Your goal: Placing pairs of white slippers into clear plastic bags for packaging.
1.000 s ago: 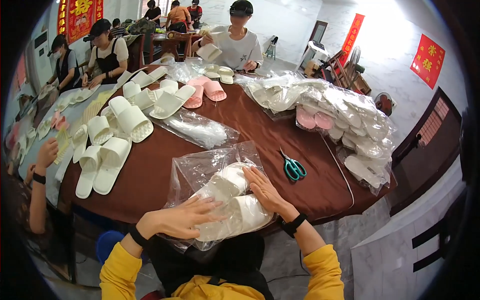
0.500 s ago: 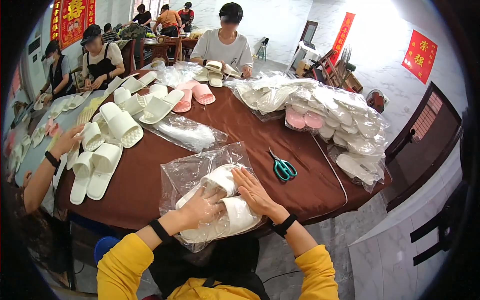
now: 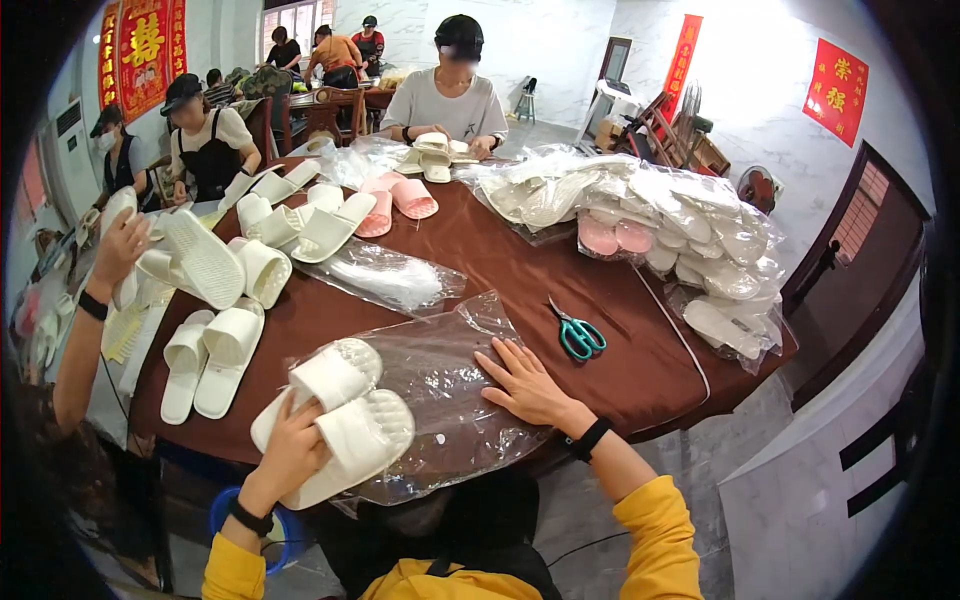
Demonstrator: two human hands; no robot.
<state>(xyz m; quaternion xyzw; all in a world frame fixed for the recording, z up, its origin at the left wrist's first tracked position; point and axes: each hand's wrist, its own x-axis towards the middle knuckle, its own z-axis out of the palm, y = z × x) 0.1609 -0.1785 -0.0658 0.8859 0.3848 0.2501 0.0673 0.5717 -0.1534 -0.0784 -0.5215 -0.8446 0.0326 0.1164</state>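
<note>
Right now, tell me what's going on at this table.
At the brown-covered table, the person's left hand grips a pair of white slippers that overlaps a clear plastic bag, while their right hand lies spread on the bag. Teal-handled scissors lie beyond that hand, untouched. Bagged slippers are heaped to the right, and loose slippers sit to the left.
</note>
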